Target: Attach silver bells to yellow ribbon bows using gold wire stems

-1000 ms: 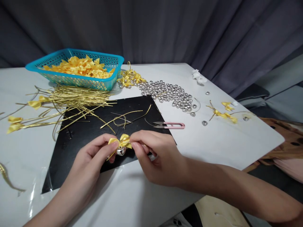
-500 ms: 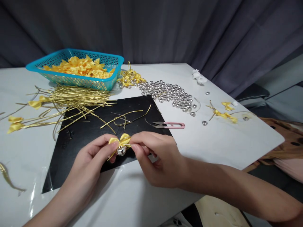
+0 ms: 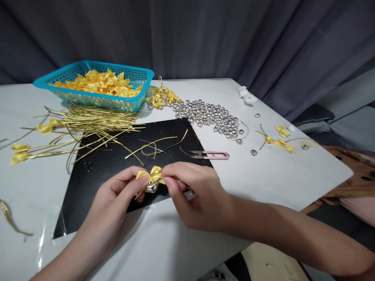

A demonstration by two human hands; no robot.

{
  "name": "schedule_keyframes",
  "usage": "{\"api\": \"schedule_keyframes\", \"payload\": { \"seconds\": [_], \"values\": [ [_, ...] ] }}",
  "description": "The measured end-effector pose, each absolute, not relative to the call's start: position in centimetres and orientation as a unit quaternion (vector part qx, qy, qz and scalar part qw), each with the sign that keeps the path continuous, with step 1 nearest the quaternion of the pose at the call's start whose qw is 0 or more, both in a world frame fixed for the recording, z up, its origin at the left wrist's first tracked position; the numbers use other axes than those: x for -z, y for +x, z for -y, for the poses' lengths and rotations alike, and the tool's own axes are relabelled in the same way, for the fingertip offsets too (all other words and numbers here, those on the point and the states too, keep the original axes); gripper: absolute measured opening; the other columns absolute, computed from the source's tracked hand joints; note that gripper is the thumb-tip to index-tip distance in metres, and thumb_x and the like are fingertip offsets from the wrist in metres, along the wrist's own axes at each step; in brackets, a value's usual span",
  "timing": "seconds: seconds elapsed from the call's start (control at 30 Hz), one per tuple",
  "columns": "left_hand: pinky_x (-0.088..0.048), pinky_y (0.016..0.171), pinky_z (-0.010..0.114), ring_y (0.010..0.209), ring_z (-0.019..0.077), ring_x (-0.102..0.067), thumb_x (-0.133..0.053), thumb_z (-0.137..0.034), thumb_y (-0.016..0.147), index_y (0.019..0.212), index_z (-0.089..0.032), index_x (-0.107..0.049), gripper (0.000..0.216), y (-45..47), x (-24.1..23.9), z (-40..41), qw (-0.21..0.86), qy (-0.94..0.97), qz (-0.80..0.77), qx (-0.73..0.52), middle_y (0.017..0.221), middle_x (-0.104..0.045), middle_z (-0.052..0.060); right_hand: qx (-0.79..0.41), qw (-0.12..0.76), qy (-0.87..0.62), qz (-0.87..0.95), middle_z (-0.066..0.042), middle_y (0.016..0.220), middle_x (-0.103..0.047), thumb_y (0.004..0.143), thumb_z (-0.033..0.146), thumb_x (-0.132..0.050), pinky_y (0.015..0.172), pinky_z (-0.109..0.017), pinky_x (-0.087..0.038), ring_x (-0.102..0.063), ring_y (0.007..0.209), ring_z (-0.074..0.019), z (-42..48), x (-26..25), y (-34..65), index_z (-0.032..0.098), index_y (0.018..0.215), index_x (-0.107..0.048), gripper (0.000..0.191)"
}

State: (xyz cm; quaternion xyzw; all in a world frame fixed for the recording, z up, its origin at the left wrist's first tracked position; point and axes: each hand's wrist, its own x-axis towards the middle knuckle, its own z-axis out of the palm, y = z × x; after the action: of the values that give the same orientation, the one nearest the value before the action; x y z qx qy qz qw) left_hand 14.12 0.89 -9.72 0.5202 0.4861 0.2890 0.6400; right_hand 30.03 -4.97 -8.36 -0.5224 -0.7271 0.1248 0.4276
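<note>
Above the near part of a black mat [image 3: 96, 195], my left hand [image 3: 120, 193] pinches the left loop of a small yellow ribbon bow [image 3: 156, 172]. A silver bell-like charm [image 3: 152, 187] hangs at the bow's middle. My right hand [image 3: 196, 191] is closed at the bow's right side, its thumb and forefinger pinching what looks like a thin gold cord that crosses the bow; the fingertips hide its end. Pink-handled thread snips [image 3: 209, 155] lie just beyond my right hand, across the mat's right edge. Loose gold cord pieces [image 3: 155, 146] rest on the mat.
A blue basket [image 3: 96, 96] of yellow bows stands at the back left. Before it lies a pile of gold cords [image 3: 98, 117]. Silver heart-shaped charms [image 3: 208, 115] are heaped at the back centre. Yellow bows with cord [image 3: 278, 143] lie on the right of the white table [image 3: 281, 179].
Both hands keep their pinch on the bow and cord with hardly any movement. The whole view has shifted very slightly.
</note>
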Motion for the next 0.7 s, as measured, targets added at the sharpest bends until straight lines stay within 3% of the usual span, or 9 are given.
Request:
{"api": "schedule_keyframes", "payload": {
  "seconds": [0.27,0.43,0.7],
  "values": [
    [-0.033,0.056,0.022,0.059,0.0121,-0.04,-0.07,-0.044,0.067,0.058,-0.023,-0.061,0.024,14.1,9.8,-0.8,0.635,0.528,-0.488,-0.283,0.058,-0.051,-0.006,-0.151,0.397,-0.533,0.732,-0.001,0.066,-0.057,0.086,0.012,-0.04,0.054,-0.02,-0.038,-0.048,0.056,-0.0089,4.9,8.3,30.2,0.015,0.075,-0.054,0.018],
    [-0.034,0.056,0.023,0.06,0.013,-0.041,-0.07,-0.043,0.066,0.058,-0.023,-0.061,0.024,13.9,9.7,-0.8,0.632,0.518,-0.499,-0.289,0.059,-0.051,-0.005,-0.197,0.44,-0.526,0.701,0.005,0.058,-0.044,0.086,0.011,-0.041,0.05,-0.019,-0.034,-0.033,0.046,-0.0066,4.9,8.7,29.8,0.015,0.082,-0.052,0.012],
    [-0.036,0.054,0.019,0.059,0.0117,-0.042,-0.071,-0.044,0.065,0.061,-0.024,-0.064,0.021,14.2,9.8,-0.7,0.648,0.5,-0.491,-0.297,0.06,-0.052,-0.006,-0.272,0.509,-0.501,0.645,0.008,0.057,-0.035,0.087,0.01,-0.042,0.054,-0.019,-0.035,-0.035,0.049,-0.006,4.8,9.5,29.2,0.016,0.08,-0.047,0.01]
  ]
}}
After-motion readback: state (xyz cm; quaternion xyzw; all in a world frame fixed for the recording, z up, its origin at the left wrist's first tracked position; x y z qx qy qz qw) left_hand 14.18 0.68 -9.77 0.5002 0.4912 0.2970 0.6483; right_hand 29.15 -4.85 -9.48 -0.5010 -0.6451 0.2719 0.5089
